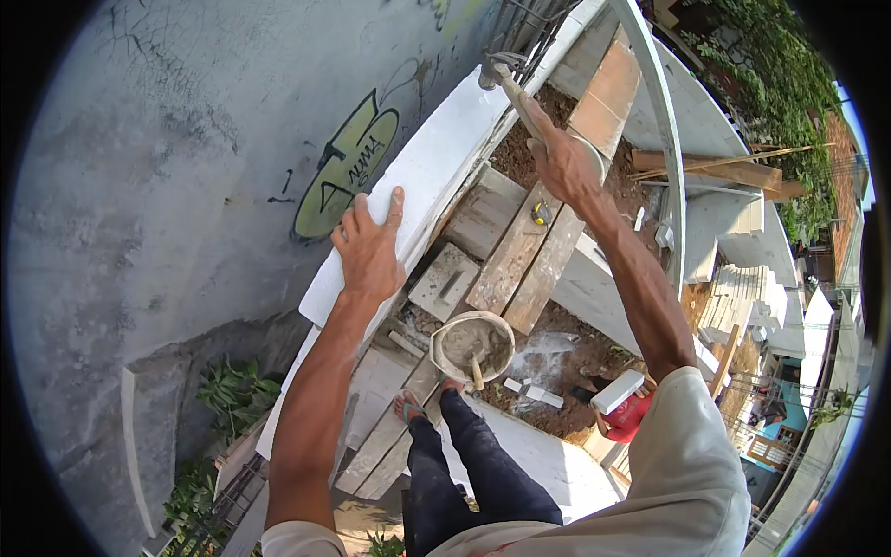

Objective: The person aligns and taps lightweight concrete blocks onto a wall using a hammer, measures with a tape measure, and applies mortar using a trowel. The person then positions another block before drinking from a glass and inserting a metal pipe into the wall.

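Note:
My left hand (371, 251) lies with spread fingers on top of a long white block (434, 153), which sits along the wall top. My right hand (568, 169) is wrapped round the handle of a hammer (520, 97). The hammer's head is at the far end of the block, close to its edge; whether it touches cannot be told. Below, near my feet, stands a bucket (434, 351) of grey mortar with a trowel handle (477, 373) sticking out. A yellow tape measure (541, 213) rests on the planks.
Wooden planks (516, 243) form a narrow scaffold beneath me. A grey wall (186, 167) with graffiti rises on the left. Steel bars (543, 28) stick up beyond the block. Lower right, a person in a red shirt (627, 418) is beside a white block (616, 392). Stacked blocks (738, 302) stand further right.

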`<state>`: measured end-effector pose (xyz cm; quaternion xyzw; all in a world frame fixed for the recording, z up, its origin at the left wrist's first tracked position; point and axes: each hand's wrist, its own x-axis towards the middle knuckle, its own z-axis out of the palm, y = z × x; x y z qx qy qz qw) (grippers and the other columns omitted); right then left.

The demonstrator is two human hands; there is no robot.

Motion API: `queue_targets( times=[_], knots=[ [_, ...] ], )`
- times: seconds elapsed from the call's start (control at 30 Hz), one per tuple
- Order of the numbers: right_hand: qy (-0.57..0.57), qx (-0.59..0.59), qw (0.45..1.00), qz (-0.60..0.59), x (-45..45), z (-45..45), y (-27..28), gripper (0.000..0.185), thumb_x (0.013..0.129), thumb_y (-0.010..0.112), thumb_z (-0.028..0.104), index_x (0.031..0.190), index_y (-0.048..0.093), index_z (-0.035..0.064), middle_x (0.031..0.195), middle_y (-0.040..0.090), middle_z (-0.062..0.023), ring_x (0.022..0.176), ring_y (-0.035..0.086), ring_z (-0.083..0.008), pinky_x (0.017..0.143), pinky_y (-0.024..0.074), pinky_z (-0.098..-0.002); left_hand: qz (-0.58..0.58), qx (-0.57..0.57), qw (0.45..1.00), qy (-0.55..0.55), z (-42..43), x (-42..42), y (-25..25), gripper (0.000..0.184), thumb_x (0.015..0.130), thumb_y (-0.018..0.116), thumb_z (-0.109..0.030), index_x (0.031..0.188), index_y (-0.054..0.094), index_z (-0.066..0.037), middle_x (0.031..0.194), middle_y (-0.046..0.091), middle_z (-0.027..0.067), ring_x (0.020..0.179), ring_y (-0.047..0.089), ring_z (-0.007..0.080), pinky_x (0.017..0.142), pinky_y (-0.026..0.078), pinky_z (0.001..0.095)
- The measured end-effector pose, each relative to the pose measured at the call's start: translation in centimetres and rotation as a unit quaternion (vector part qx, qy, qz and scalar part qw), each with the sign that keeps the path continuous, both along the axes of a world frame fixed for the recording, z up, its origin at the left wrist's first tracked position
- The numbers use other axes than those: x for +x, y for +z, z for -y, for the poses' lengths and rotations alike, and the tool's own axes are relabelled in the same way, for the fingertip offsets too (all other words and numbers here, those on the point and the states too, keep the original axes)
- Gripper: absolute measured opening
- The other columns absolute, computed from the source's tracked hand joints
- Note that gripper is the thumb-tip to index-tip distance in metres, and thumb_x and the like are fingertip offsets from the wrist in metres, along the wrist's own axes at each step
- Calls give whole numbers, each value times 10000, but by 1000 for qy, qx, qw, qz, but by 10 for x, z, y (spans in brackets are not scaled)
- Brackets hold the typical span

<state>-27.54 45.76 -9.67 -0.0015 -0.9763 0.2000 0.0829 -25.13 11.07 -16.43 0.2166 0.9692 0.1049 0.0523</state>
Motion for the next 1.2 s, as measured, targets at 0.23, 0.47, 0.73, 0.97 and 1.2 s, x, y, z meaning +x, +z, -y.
queue_targets(
  times=[0.23, 0.47, 0.73, 0.97, 1.2],
  knots=[
    [12, 17, 998, 57, 4, -1, -18, 864, 957, 563, 63, 1718, 220, 290, 950, 716, -373, 896, 703, -569, 837, 544, -632, -4, 9, 1000, -1, -1, 3, 2, 1151, 727, 850, -30, 1720, 300, -220, 1620, 260, 343, 1419, 347, 490, 1144, 269, 603],
    [19, 16, 998, 63, 5, 8, -16, 843, 991, 618, 125, 1715, 230, 316, 1008, 718, -382, 933, 699, -577, 856, 540, -621, 98, 45, 994, 5, 13, -12, 13, 1054, 866, 828, -497, 1734, 277, -263, 1671, 233, 354, 1509, 273, 538, 1231, 220, 624],
    [3, -37, 996, 77, 19, 13, -15, 769, 1022, 600, 122, 1709, 289, 275, 1127, 732, -343, 1033, 724, -513, 940, 543, -551, 215, 213, 953, -4, 109, -21, 2, 1056, 815, 835, -154, 1706, 278, -56, 1643, 448, 264, 1507, 456, 381, 1263, 347, 401],
    [21, -143, 985, 93, 110, 113, 31, 708, 1066, 580, 89, 1711, 321, 227, 1517, 593, -285, 1338, 633, -454, 1119, 499, -485, 272, 203, 941, 5, 123, -10, 6, 1026, 817, 884, -124, 1671, 328, -7, 1522, 583, 290, 1379, 589, 427, 1174, 461, 442],
    [94, -82, 963, 239, 141, 140, -1, 682, 1083, 562, 42, 1710, 315, 146, 1525, 597, -274, 1363, 632, -410, 1101, 524, -474, 290, 211, 933, -1, 126, -12, 4, 1047, 768, 848, -96, 1679, 335, -39, 1616, 491, 274, 1497, 479, 398, 1253, 381, 414]
  ],
)
